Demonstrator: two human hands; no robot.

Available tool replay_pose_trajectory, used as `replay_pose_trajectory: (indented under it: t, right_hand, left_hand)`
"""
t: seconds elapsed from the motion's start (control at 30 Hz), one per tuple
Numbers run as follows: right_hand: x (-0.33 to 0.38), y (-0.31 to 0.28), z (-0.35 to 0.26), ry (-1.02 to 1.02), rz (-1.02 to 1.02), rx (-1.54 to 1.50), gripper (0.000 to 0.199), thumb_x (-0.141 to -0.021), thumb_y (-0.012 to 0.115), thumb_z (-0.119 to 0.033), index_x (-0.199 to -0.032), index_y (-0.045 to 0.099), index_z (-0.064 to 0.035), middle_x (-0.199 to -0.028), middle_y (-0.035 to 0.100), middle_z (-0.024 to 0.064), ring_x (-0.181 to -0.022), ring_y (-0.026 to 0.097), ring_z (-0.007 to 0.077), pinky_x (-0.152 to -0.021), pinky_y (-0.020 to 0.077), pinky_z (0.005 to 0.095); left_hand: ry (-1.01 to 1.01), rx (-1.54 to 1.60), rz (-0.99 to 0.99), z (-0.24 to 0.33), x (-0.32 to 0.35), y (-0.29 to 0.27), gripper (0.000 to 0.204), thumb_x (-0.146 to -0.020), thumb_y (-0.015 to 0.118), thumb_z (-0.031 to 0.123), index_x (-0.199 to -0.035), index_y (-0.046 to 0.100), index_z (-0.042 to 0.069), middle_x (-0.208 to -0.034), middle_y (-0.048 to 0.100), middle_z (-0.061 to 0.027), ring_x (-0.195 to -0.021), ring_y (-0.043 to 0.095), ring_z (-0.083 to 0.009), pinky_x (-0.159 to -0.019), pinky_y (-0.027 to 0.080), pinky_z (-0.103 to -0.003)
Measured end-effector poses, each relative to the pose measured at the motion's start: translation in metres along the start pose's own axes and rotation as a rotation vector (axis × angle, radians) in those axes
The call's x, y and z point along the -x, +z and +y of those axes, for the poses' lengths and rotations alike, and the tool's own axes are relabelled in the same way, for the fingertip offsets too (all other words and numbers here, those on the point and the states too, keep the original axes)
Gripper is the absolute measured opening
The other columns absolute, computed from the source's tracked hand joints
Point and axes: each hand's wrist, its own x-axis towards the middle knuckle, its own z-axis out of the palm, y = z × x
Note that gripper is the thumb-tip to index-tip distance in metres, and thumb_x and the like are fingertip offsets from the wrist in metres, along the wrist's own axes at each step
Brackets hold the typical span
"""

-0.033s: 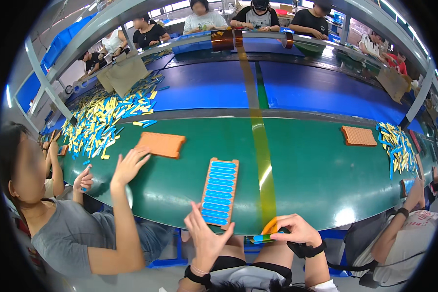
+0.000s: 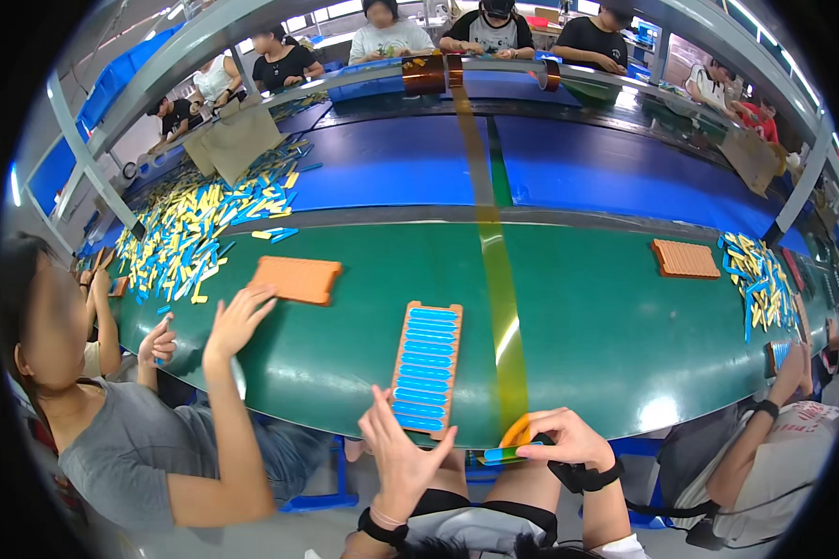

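My left hand (image 2: 401,452) is at the near end of an orange ridged tray (image 2: 435,435), fingers and thumb spread around its near corners. Whether the fingertips press on the tray cannot be told. Blue flat strips (image 2: 424,373) lie crosswise in the tray, one above another. To the right, at the table's near edge, my right hand (image 2: 569,440) pinches a small blue strip (image 2: 502,456) between thumb and fingers. An orange-yellow curved band (image 2: 517,431) shows beside those fingers; what it is cannot be made out.
A yellow tape strip (image 2: 501,317) runs down the green table (image 2: 587,354). At left, a co-worker's hand (image 2: 238,326) touches another orange tray (image 2: 298,279), near a heap of blue and yellow strips (image 2: 186,224). A third tray (image 2: 685,259) and smaller heap (image 2: 760,279) lie right.
The tray of blue strips and my left hand sit slightly farther right. The co-worker's hand and tray have shifted a little left. My right hand has hardly moved.
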Motion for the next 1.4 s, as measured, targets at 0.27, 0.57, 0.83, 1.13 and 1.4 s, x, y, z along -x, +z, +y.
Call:
replay_pose_trajectory:
  t: [0.27, 0.57, 0.83, 1.13, 1.4]
  right_hand:
    - [0.015, 0.011, -0.008, 0.128, 0.172, -0.290, 0.008, -0.078, 0.060, -0.003, -0.076, 0.058, 0.0038, -0.083, 0.060, 0.0062, -0.071, 0.053, 0.0098, -0.063, 0.0407, 0.0213]
    - [0.031, 0.065, -0.024, 0.282, 0.487, -0.364, 0.009, -0.078, 0.060, -0.003, -0.073, 0.055, 0.0013, -0.075, 0.057, 0.0016, -0.068, 0.051, 0.0044, -0.061, 0.0409, 0.0178]
    - [0.047, 0.079, -0.011, 0.289, 0.606, -0.345, 0.011, -0.079, 0.060, -0.005, -0.086, 0.054, 0.0013, -0.079, 0.059, 0.0036, -0.069, 0.053, 0.0041, -0.057, 0.0416, 0.0167]
    - [0.039, 0.082, -0.013, 0.417, 0.838, -0.385, 0.022, -0.079, 0.057, 0.001, -0.095, 0.043, -0.0006, -0.082, 0.060, 0.0088, -0.075, 0.057, 0.0079, -0.060, 0.0447, 0.0171]
    - [0.034, 0.081, -0.009, 0.415, 0.905, -0.412, 0.025, -0.080, 0.055, 0.002, -0.091, 0.033, -0.0052, -0.075, 0.059, 0.0090, -0.068, 0.056, 0.0066, -0.054, 0.0403, 0.0151]
  left_hand:
    - [0.026, 0.071, -0.167, 0.029, 0.021, 0.006, 0.101, -0.056, 0.077, 0.028, -0.128, 0.015, -0.009, -0.120, 0.033, -0.0212, -0.104, 0.033, -0.0356, -0.090, 0.027, -0.044]
    - [0.156, 0.132, -0.186, 0.009, 0.018, 0.002, 0.057, -0.066, 0.069, 0.013, -0.115, 0.046, -0.004, -0.124, 0.042, -0.0135, -0.097, 0.040, -0.0284, -0.086, 0.033, -0.037]
    - [0.212, 0.115, -0.298, 0.020, 0.035, -0.005, 0.061, -0.067, 0.068, 0.014, -0.119, 0.042, -0.006, -0.129, 0.038, -0.0107, -0.093, 0.040, -0.0262, -0.082, 0.032, -0.035]
    - [0.217, 0.197, -0.362, 0.027, 0.032, 0.007, 0.068, -0.059, 0.071, 0.010, -0.118, 0.041, -0.007, -0.127, 0.039, -0.0132, -0.098, 0.039, -0.0276, -0.085, 0.028, -0.037]
    - [0.270, 0.150, -0.353, 0.029, 0.026, 0.013, 0.073, -0.051, 0.071, 0.002, -0.116, 0.040, -0.010, -0.128, 0.038, -0.0160, -0.094, 0.040, -0.0277, -0.081, 0.034, -0.034]
